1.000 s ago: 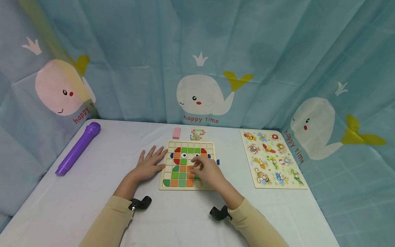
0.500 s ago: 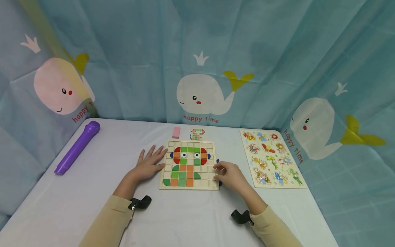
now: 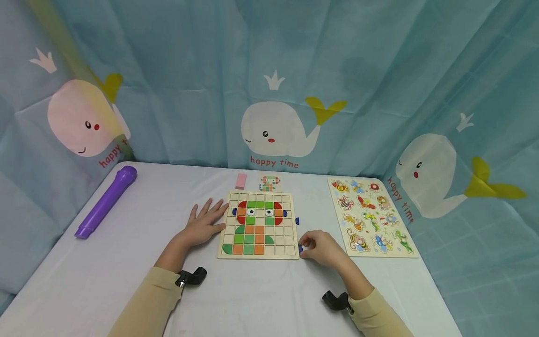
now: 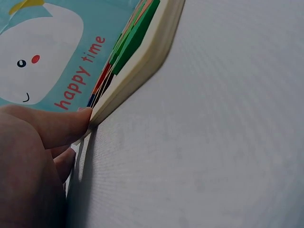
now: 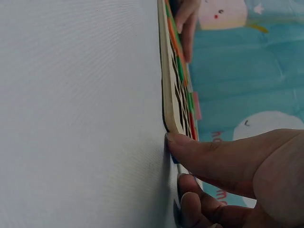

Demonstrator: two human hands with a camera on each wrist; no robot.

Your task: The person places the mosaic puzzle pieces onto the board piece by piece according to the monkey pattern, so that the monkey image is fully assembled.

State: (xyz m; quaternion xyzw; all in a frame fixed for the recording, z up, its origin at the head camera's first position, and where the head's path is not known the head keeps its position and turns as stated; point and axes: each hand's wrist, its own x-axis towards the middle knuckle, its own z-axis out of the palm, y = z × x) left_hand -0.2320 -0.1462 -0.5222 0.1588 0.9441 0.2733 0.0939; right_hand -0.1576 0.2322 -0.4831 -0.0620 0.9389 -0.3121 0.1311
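Note:
A square wooden grid board (image 3: pixel 280 249) lies on the white table. On it, colored tiles form a figure with a red, green and orange head, two round eyes (image 3: pixel 250 212) and a green and orange body (image 3: pixel 249 239). My left hand (image 3: pixel 204 227) lies with spread fingers at the board's left edge; in the left wrist view its thumb (image 4: pixel 71 124) touches the rim. Beside the board's lower right corner, my right hand (image 3: pixel 322 248) pinches a small dark blue piece (image 3: pixel 301 249) between thumb and fingers. In the right wrist view the thumb (image 5: pixel 209 154) mostly hides that piece.
Another blue piece (image 3: pixel 297 221) lies off the board's right edge. Behind the board are a pink block (image 3: pixel 240 181) and a small pattern card (image 3: pixel 269 183). A purple microphone-shaped tube (image 3: pixel 105 206) lies left, an insect puzzle board (image 3: pixel 372 234) right. A whale-print curtain (image 3: pixel 189 117) hangs behind.
My right hand has moved from over the board's middle to its lower right side, now at the blue piece. A green rounded tile it covered is uncovered. The left hand stays put.

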